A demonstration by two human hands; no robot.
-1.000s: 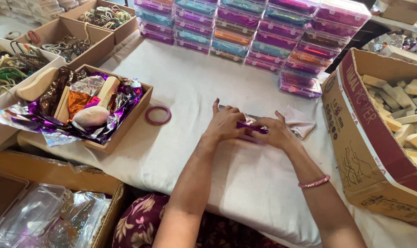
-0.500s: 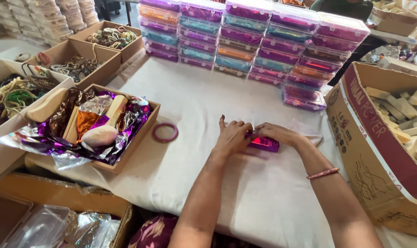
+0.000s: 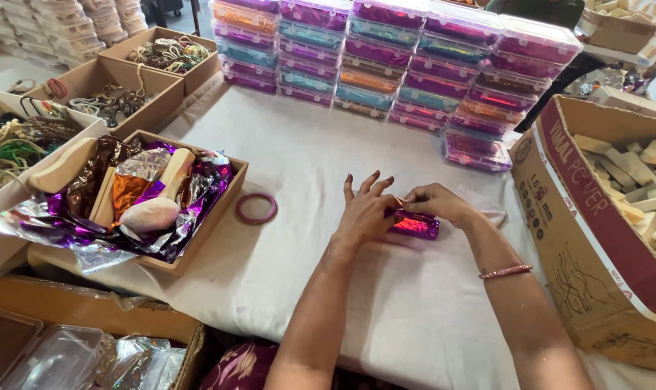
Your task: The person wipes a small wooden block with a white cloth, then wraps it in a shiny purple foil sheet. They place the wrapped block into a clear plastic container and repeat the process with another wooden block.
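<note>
Looking down, we note a magenta foil-wrapped block (image 3: 415,225) lying on the white-cloth surface (image 3: 306,166), near its middle. Its long axis runs roughly left to right, the right end tipped slightly toward us. Our left hand (image 3: 366,209) presses flat on its left end, fingers spread apart. Our right hand (image 3: 436,202) has its grip pinched together on the foil at the block's upper edge. A pink bangle (image 3: 256,208) lies apart, beside a foil-filled box (image 3: 223,209).

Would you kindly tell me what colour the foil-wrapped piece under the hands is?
Shiny magenta-purple foil-wrapped piece, seen in the head view.
</note>
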